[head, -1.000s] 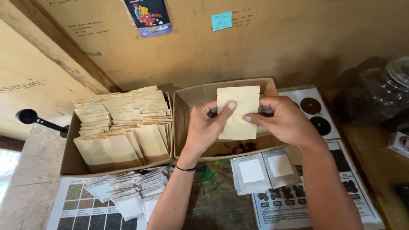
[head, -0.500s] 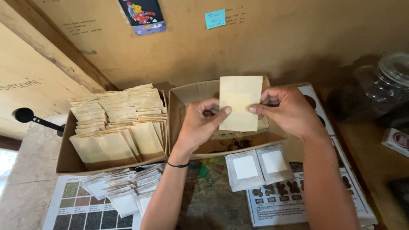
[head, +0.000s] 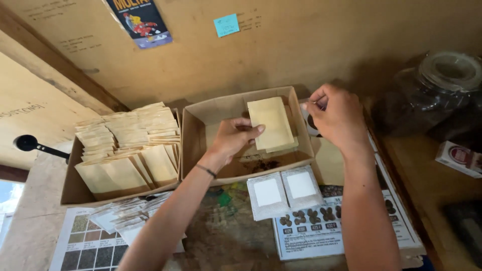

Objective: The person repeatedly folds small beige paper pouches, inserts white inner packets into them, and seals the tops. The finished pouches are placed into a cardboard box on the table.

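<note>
Envelope point(head: 271, 123), tan paper, sits pinched in the left hand point(head: 232, 139) over the open cardboard box point(head: 201, 145). Right hand point(head: 337, 116) hovers by the box's far corner, fingers curled; whether it grips anything, can't tell.

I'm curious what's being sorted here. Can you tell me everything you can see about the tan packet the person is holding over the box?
The tan paper packet is a flat, plain rectangle of kraft-like paper, unmarked on the side shown. It tilts slightly over the open cardboard box. A second sheet's edge peeks out beneath it. The left hand pinches its left edge; the right hand is off it, beside the box.
</note>
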